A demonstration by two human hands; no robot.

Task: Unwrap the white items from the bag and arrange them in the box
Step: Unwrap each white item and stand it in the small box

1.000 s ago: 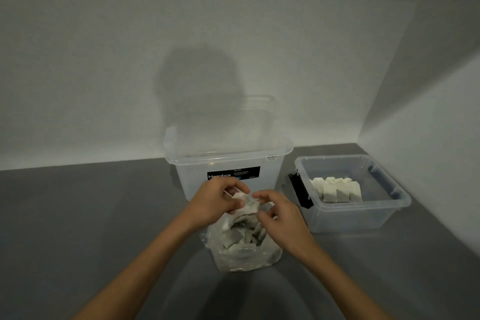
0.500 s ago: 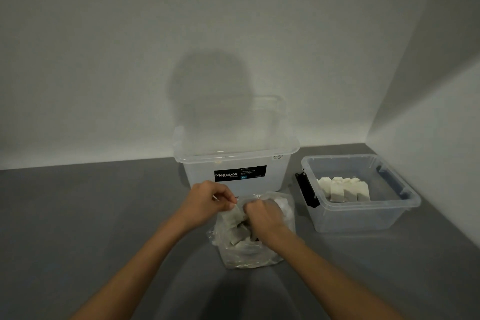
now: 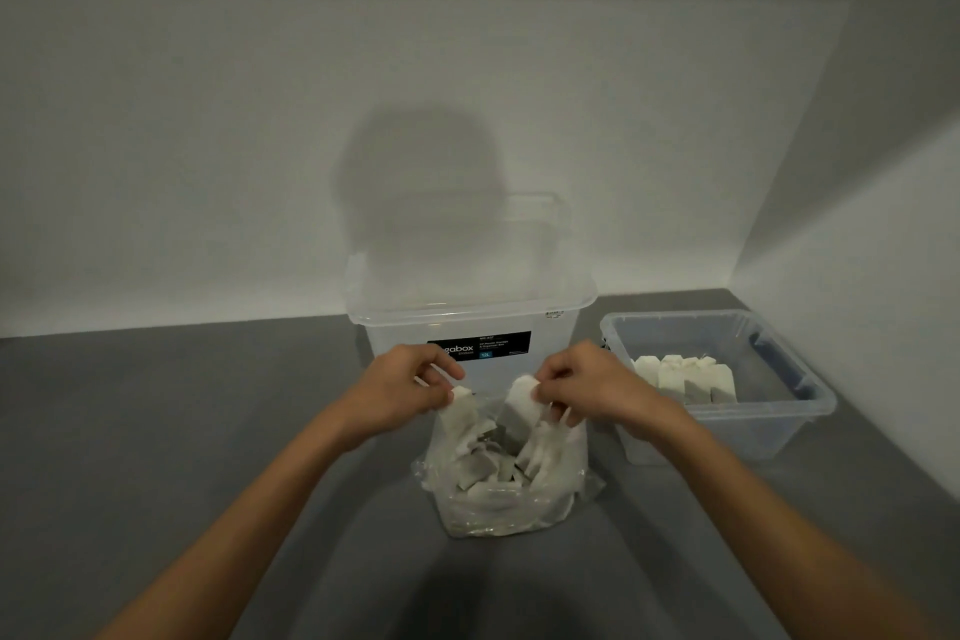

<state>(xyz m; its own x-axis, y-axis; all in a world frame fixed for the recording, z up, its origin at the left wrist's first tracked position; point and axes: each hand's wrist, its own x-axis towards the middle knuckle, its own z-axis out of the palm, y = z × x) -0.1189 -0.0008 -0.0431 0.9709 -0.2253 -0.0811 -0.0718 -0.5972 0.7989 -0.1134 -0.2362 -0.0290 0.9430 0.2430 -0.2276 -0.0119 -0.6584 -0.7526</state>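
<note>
1. White piece (image 3: 461, 413), left side: the left hand (image 3: 405, 387) pinches its top end between thumb and forefinger. It hangs with its long axis near vertical and its lower end in the bag (image 3: 514, 509).
2. Bag stands mouth-up on the grey table (image 3: 156, 431), between and below the hands and just in front of the clear tub (image 3: 553, 343). Loose white items (image 3: 483, 470) are piled inside.
3. Second white piece (image 3: 521, 398): the right hand (image 3: 592, 387) pinches its top with curled fingers. It is tilted, lower end at the bag mouth. Can't tell whether the two pieces are item plus wrapper or two items.
4. Box (image 3: 727, 437) is to the right of the right hand, close by. A row (image 3: 685, 379) of unwrapped items stands in its left part. The right hand is nearer, so I'd expect it to do the drop: a short move to the right.
5. Versus 0.5 s ago: the hands were bunched together at the bag mouth. Now they are spread apart and higher, with a piece lifted in each.
</note>
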